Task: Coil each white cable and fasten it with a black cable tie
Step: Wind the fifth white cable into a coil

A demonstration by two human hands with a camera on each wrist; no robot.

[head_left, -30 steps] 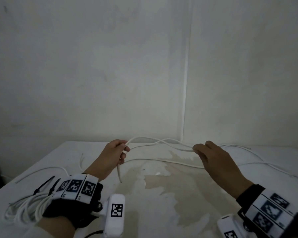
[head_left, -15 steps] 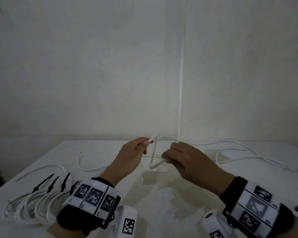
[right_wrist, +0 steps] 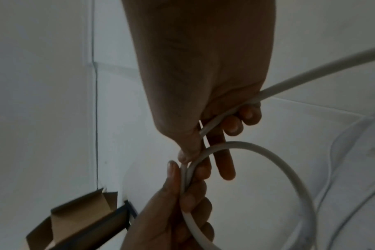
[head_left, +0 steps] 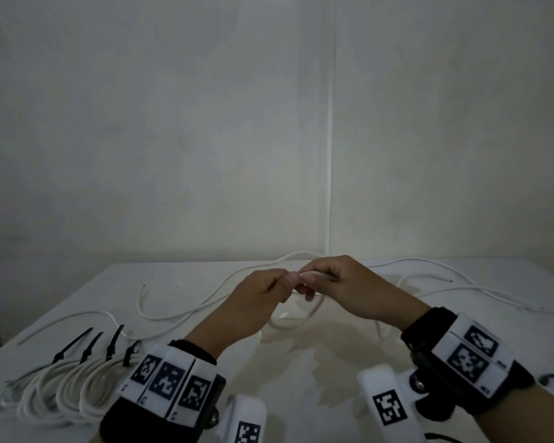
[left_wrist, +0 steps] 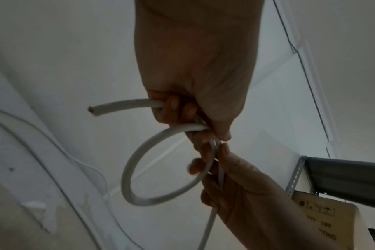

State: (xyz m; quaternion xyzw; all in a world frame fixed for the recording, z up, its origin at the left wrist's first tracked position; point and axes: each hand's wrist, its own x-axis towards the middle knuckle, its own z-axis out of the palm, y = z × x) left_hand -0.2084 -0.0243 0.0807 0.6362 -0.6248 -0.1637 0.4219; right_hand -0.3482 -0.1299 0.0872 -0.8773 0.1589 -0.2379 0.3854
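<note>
We hold both hands raised in front of us, close together, fingertips almost meeting. Our left hand (head_left: 256, 298) has its fingers curled, thumb and forefinger pinching the cable (left_wrist: 135, 162) where its first loop closes, with the short free end sticking out past the other fingers. Our right hand (head_left: 349, 286) comes in from the other side, thumb and forefinger pinching the same cable beside the left thumb, the remaining fingers loosely bent. Both wrists wear dark bands (head_left: 170, 388) with marker tags.
</note>
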